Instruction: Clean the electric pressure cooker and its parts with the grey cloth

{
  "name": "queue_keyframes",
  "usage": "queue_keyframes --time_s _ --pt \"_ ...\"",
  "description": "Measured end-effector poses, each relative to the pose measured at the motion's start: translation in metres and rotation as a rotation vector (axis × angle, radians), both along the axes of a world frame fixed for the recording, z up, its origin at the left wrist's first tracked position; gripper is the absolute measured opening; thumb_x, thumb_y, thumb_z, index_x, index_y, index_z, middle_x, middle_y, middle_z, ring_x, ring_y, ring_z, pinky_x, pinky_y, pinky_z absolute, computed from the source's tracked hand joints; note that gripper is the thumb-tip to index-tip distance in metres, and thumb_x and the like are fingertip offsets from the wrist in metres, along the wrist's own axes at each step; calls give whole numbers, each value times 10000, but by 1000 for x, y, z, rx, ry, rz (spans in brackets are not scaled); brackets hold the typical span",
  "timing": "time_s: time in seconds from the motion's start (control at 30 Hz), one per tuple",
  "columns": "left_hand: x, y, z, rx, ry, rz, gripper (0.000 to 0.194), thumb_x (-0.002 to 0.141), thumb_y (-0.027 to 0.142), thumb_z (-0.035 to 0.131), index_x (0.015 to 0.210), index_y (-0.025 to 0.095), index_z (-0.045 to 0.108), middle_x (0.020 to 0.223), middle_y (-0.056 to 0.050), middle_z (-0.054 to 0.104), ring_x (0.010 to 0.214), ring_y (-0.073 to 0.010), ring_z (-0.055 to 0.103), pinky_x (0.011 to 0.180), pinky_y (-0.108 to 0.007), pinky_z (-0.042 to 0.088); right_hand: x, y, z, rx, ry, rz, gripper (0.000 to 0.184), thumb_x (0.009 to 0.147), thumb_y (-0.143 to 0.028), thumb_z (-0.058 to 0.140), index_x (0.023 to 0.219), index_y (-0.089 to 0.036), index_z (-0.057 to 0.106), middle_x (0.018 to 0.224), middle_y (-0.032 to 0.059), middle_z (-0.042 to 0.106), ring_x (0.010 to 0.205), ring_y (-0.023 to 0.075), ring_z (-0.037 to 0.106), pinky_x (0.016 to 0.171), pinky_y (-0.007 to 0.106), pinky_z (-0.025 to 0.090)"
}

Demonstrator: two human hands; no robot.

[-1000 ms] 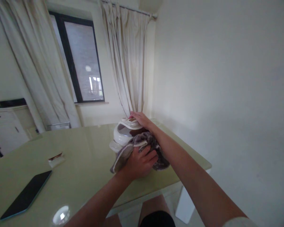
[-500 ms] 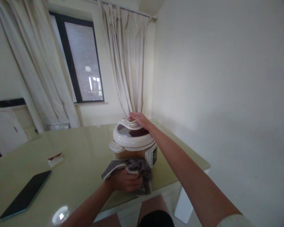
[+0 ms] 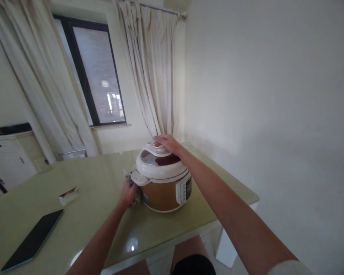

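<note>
A white and gold electric pressure cooker [image 3: 162, 194] stands upright on the table, its control panel turned to the right. My right hand [image 3: 169, 143] rests on top of its lid, closed over the lid handle [image 3: 157, 149]. Low on the cooker's left side, beneath the white side grip [image 3: 139, 178], my left hand [image 3: 128, 193] is closed on a grey cloth [image 3: 137, 199]. Most of the cloth is hidden behind the hand and the cooker.
The pale green glossy table [image 3: 97, 183] has its right edge close to the white wall [image 3: 260, 95]. A dark tablet [image 3: 33, 238] and a small white packet [image 3: 68, 195] lie on the left. Behind are curtains [image 3: 154, 68] and a window [image 3: 99, 72].
My left hand with the grey cloth has moved from the cooker's front round to its left side, uncovering the gold front. My right hand stays on the lid handle.
</note>
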State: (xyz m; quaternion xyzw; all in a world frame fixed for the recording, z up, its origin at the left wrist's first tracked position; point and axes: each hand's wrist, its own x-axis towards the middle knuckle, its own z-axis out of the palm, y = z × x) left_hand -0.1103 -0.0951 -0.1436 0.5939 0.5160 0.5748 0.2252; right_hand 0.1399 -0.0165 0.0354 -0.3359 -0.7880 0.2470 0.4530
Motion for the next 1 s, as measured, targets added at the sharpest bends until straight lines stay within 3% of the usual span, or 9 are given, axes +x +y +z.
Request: queue_keyframes --time_s 0.13,0.3,0.37,0.5,0.6,0.7,0.8,0.9,1.0 --pt "10 23 64 -259 -388 -41 377 562 430 658 854 192 653 686 -36 696 709 -258 679 652 -356 552 0 1 -1 14 -9 16 612 954 -731 557 859 -185 819 872 59 797 914 209 697 895 319 457" --pt "5 30 123 -185 -328 -14 361 561 413 685 848 194 672 676 3 683 630 -195 613 593 -297 492 0 2 -2 9 8 19 625 956 -738 545 854 -185 818 865 62 795 910 215 698 881 321 461" --pt "7 20 139 -61 -103 -35 328 607 419 677 853 203 698 776 -25 727 750 -233 654 693 -325 523 -1 1 -1 -2 19 18 638 955 -747 536 858 -183 818 864 60 790 909 218 698 875 321 463" --pt "25 -15 161 174 627 -42 282 709 375 645 929 221 732 985 -78 768 1005 -321 656 956 -419 486 -2 -1 3 2 34 16 684 942 -775 516 832 -168 811 838 53 769 898 218 687 853 312 466" --pt "48 -42 170 288 1004 3 339 763 343 658 1070 217 729 1145 -115 761 1107 -365 616 1010 -494 431 -1 -2 5 13 31 37 703 937 -784 511 810 -155 799 801 51 759 863 211 681 828 304 469" --pt "74 -64 170 413 1140 -1 367 784 344 686 1133 235 719 1207 -119 749 1160 -386 579 1002 -546 403 -1 -1 5 -3 43 66 706 918 -793 530 808 -148 797 791 60 761 828 207 683 813 304 480" --pt "96 -82 156 561 1169 -65 380 778 407 732 1121 243 726 1147 -126 752 1136 -383 570 978 -575 384 0 3 2 -30 52 71 710 901 -799 548 821 -141 801 795 73 762 806 206 679 796 310 478" --pt "107 -92 120 816 1199 -217 300 814 443 727 1055 263 732 1125 -97 756 1090 -331 581 946 -533 374 0 4 0 -19 42 42 715 896 -802 541 833 -142 809 802 75 765 802 205 669 779 314 456" --pt "102 -92 66 1162 1175 -294 109 861 285 698 966 281 727 1134 -13 761 1096 -248 579 867 -426 367 1 1 0 6 32 15 696 902 -786 543 849 -148 815 815 72 771 821 205 669 797 317 442"
